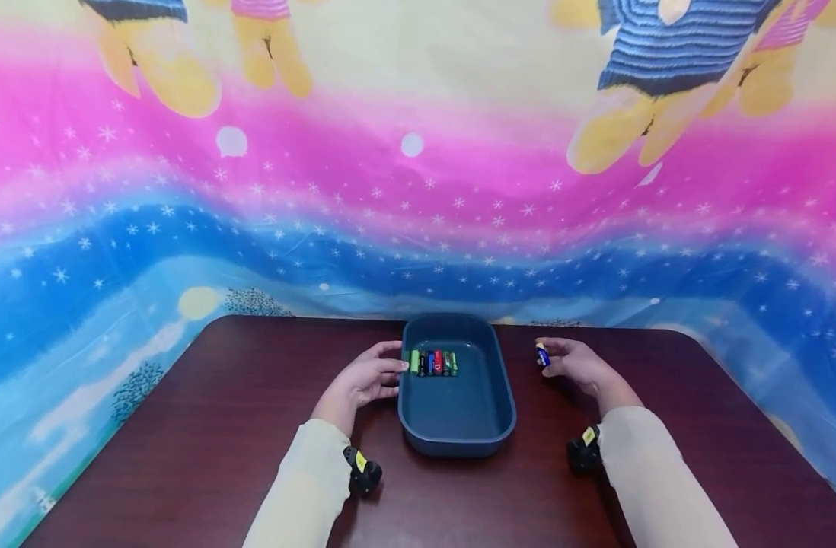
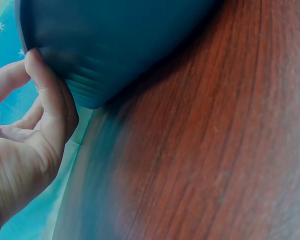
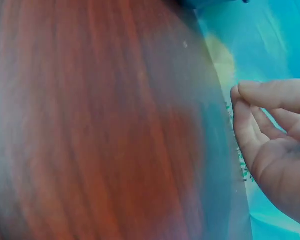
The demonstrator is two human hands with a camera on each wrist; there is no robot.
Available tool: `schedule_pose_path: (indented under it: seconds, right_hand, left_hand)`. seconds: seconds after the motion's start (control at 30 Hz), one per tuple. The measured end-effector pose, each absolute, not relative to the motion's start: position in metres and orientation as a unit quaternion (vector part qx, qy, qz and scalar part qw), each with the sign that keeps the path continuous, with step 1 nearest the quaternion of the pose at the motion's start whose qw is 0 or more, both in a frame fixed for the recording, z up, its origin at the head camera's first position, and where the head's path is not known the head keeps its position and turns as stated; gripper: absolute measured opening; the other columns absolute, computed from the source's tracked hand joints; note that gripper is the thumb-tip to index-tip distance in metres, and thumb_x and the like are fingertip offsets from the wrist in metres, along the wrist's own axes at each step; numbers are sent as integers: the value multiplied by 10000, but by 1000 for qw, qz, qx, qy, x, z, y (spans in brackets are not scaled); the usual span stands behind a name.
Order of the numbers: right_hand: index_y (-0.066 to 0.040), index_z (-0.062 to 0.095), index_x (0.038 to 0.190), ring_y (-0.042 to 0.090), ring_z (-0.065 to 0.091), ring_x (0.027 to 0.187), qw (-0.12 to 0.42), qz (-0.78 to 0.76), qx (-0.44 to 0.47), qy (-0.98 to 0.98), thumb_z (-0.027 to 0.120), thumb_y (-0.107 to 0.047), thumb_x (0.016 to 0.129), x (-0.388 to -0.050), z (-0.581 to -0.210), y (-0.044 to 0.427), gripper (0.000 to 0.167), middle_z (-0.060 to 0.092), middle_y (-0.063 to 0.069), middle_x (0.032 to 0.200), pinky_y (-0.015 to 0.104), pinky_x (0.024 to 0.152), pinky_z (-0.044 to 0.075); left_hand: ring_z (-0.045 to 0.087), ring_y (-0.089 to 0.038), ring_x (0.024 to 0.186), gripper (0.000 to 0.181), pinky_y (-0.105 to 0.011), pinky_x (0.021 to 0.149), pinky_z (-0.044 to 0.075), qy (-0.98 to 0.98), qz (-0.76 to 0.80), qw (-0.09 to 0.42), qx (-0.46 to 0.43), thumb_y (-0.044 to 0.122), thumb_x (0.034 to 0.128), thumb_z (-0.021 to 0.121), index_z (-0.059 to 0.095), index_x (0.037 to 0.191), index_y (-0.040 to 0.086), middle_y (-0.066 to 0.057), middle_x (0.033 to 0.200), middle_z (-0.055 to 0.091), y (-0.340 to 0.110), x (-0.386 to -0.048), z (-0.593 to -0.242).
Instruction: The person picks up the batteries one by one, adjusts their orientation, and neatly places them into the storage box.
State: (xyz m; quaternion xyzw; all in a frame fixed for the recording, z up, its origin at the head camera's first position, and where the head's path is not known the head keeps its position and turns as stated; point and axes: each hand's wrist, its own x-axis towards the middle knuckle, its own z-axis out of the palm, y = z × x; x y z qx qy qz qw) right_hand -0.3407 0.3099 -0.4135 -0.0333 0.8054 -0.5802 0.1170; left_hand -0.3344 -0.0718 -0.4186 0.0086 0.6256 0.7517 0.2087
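Note:
A dark blue-grey plastic bin (image 1: 457, 439) stands on the table. My left hand (image 1: 370, 374) is at its left side, with thumb and a finger pinching the rim; the left wrist view shows this left hand (image 2: 40, 115) at the bin's edge (image 2: 115, 45). Inside the bin, small batteries (image 1: 434, 363) in green, black, blue and red lie side by side by the left wall. To the right of the bin, my right hand (image 1: 577, 365) pinches a blue and white battery (image 1: 543, 355) above the table. In the right wrist view the fingers (image 3: 270, 95) hide that battery.
A dark red-brown wooden table (image 1: 253, 426) carries the bin. Behind it hangs a printed cloth (image 1: 363, 190), close to the table's far edge. Each wrist wears a small black camera, the left camera (image 1: 363, 472) and the right camera (image 1: 584, 452).

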Motion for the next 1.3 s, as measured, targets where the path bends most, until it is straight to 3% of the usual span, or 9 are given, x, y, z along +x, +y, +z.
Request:
schedule_pose_path:
  seconds: [0.2, 0.53, 0.77, 1.0, 1.3]
  right_hand:
    - [103, 160, 1405, 164, 580, 992, 120, -657, -32, 744, 548, 178, 780, -341, -403, 308, 739, 352, 329, 1302, 279, 793, 499]
    - [109, 231, 1399, 149, 526, 908, 133, -663, -18, 736, 589, 174, 784, -343, -382, 287, 715, 401, 234, 1213, 303, 813, 497]
    - [117, 202, 1405, 149, 555, 912, 151, -658, -29, 737, 581, 165, 790, -343, -365, 272, 725, 449, 180, 1159, 274, 817, 491]
    - [81, 230, 1417, 160, 518, 977, 158, -645, -24, 747, 590, 145, 802, -346, -355, 263, 716, 294, 286, 1349, 299, 874, 467]
    - [72, 250, 1417, 190, 516, 1004, 155, -647, -21, 746, 588, 151, 795, -348, -344, 255, 711, 330, 257, 1312, 288, 872, 466]
  left_hand:
    - [570, -178, 750, 548, -288, 581, 511, 626, 751, 210, 6, 28, 863, 602, 388, 1357, 127, -168, 1031, 572, -71, -337, -419]
    - [573, -180, 751, 548, -286, 573, 512, 627, 752, 204, 6, 30, 867, 600, 385, 1364, 118, -197, 1082, 565, -70, -335, -418]
    - [581, -180, 753, 570, -286, 571, 511, 628, 751, 205, 7, 28, 861, 606, 376, 1377, 108, -204, 1089, 571, -71, -334, -419]
    - [575, -175, 747, 572, -290, 572, 508, 631, 749, 199, 5, 26, 859, 604, 375, 1377, 110, -200, 1072, 575, -70, -334, -419]
    - [574, -185, 759, 565, -292, 576, 510, 631, 750, 200, 2, 30, 862, 606, 380, 1372, 115, -206, 1096, 567, -70, -334, -419]
